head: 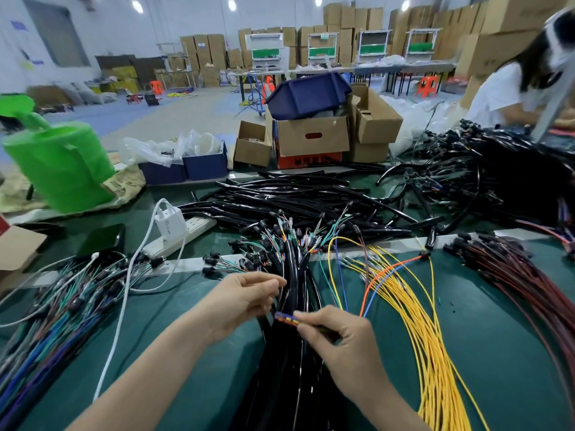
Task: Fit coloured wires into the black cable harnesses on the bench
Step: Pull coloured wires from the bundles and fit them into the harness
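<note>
R hand [337, 340] pinches small multicolour connector [287, 317] betw thumb + index, just above black harness bundle [280, 384] at bench [497, 353] centre. L hand [239, 301] at bundle's left edge, fingers curled, tips nearly closed; can't tell what they hold. Yellow wires [426, 321] fan right of bundle, power strip [183, 234] up-left.

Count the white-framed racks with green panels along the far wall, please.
4, side by side before the stacked cartons: far-left rack, second rack, third rack, far-right rack. Others may be hidden.
</note>
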Demonstrator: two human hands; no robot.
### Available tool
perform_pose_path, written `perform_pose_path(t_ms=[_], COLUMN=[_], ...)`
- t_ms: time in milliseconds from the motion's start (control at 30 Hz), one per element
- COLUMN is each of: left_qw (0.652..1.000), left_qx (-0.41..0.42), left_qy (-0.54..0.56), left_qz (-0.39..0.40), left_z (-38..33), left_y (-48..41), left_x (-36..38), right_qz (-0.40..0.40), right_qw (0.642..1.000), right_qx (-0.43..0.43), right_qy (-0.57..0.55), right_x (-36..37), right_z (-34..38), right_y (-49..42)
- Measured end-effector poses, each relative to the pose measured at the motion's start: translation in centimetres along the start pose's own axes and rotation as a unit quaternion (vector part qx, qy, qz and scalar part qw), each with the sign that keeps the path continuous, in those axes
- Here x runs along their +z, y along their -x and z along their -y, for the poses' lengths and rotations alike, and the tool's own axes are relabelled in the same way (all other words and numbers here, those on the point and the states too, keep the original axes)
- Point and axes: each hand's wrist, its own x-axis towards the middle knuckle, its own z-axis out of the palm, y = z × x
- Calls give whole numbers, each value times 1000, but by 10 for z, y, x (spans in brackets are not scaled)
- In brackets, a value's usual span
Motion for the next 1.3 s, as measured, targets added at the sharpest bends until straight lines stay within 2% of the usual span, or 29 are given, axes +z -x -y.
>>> perform_pose_path(t_ms=[100, 167, 233, 267, 333, 400, 467, 600, 700, 800, 867, 933, 1033, 1067, 1100, 1200, 1300], left_qw=[979, 946, 897, 867, 814, 767, 726, 655, 603, 597, 572, 527, 437, 420, 423, 478, 497], left_qx=[80, 136, 186, 212, 242, 225, 193, 97, 135, 158, 182, 201, 247, 274, 301, 363, 351], left_qy=[-146, -240, -341, -398, -506, -597, -659, -749, -783, -783, -794, -819, -858, -858, -846, -785, -775], left_qz=[-117, -171, -212, -211, -150, -74, -37, -32, -65, -76, -96, -112, -110, -112, -120, -155, -171], left_z=[-22, -44, -65, -74, -88, -96, -96, -79, -70, -65, -63, -62, -64, -67, -71, -95, -116], left_y=[-51, -86, -118, -131, -157, -178, -196, -210, -209, -209, -209, -208, -206, -204, -201, -186, -164], left_x=[-9, -9, -5, 0, 14, 33, 49, 68, 69, 67, 66, 67, 62, 60, 57, 46, 34], right_qz=[55, 80, 90, 93, 93, 96, 100, 110, 120, 123, 124, 127, 135, 139, 142, 122, 91], right_qw=[993, 988, 985, 983, 981, 981, 979, 973, 968, 969, 970, 969, 965, 963, 962, 957, 956], right_qx=[-49, -54, -61, -67, -78, -83, -91, -105, -112, -101, -99, -99, -114, -118, -121, -148, -150], right_qy=[91, 119, 132, 140, 150, 147, 151, 172, 191, 190, 186, 187, 194, 197, 200, 218, 233], right_x=[13, 16, 16, 17, 18, 18, 17, 16, 16, 14, 14, 14, 14, 14, 13, 12, 14], right_z=[-9, -13, -15, -15, -16, -15, -16, -16, -16, -16, -17, -16, -16, -16, -15, -12, -9], right_y=[6, 5, 4, 3, 4, 4, 3, 2, 1, 2, 3, 5, 5, 5, 5, 4, 5])
